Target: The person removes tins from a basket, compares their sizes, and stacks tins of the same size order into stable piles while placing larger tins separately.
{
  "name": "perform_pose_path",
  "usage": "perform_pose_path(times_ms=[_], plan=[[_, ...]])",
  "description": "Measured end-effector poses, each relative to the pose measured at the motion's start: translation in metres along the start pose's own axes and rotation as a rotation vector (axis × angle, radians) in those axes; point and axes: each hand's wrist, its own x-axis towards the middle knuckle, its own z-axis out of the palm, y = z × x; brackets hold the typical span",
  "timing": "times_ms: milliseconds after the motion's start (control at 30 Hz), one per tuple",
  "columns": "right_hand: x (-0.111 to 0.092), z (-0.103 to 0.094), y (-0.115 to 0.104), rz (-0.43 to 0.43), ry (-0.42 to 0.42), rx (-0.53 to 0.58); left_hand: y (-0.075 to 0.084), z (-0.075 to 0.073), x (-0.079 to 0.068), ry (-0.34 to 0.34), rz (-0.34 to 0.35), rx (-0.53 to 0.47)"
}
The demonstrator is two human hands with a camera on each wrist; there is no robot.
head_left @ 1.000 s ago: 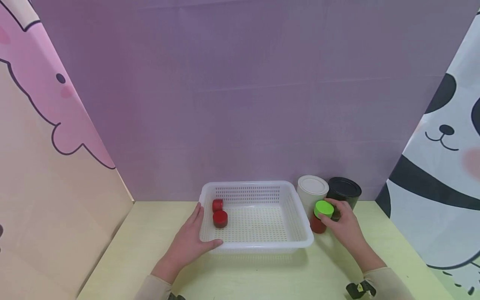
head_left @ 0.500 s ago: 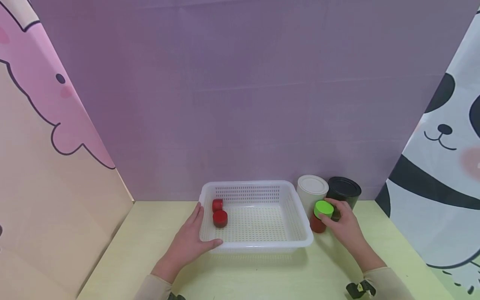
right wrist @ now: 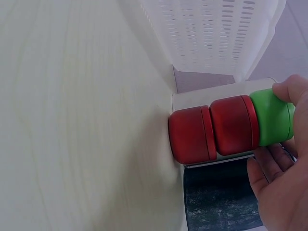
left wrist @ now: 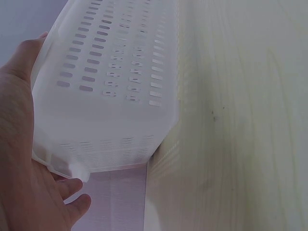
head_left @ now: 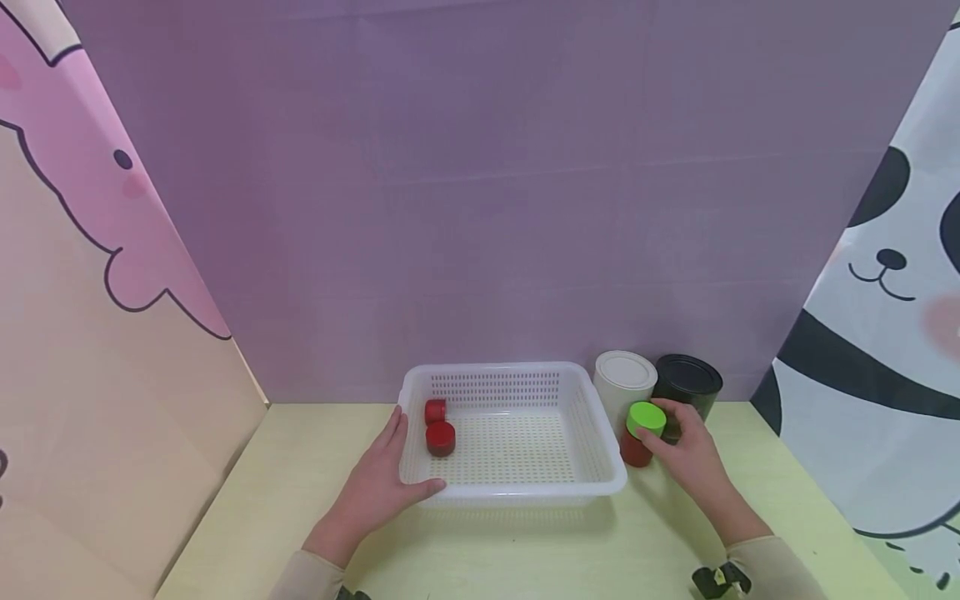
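Note:
In the head view my left hand (head_left: 375, 479) grips the near left corner of a white plastic basket (head_left: 517, 489). Its thumb lies over the front rim, and its fingers run along the left side, their tips past the edge in the left wrist view. My right hand (head_left: 688, 446) holds a small round green tin (right wrist: 272, 117) between thumb and fingers. That tin tops a stack on two red tins, the upper red tin (right wrist: 234, 125) and the lower red tin (right wrist: 191, 136). Inside the basket, two more red tins lie at the left, a rear one (head_left: 435, 410) and a front one (head_left: 440, 438).
Close behind the stack stand a white canister (head_left: 625, 379) and a black canister (head_left: 688, 379), right of the basket. A purple backdrop (head_left: 480, 200) rises behind the pale wooden table (head_left: 517, 554). Printed panels flank both sides.

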Motion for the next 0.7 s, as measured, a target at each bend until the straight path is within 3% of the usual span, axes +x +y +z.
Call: perform_pose_path(times_ms=[300,500,700], plan=[[-0.001,0.000,-0.002,-0.026,0.050,0.043,-0.001,0.001,0.000,0.010,0.006,-0.010],[0.001,-0.002,-0.011,-0.031,0.154,0.057,-0.001,0.001,0.000,0.002,-0.006,-0.015],[0.008,-0.004,-0.026,-0.111,0.247,0.082,-0.001,0.002,0.000,0.002,-0.010,-0.016]])
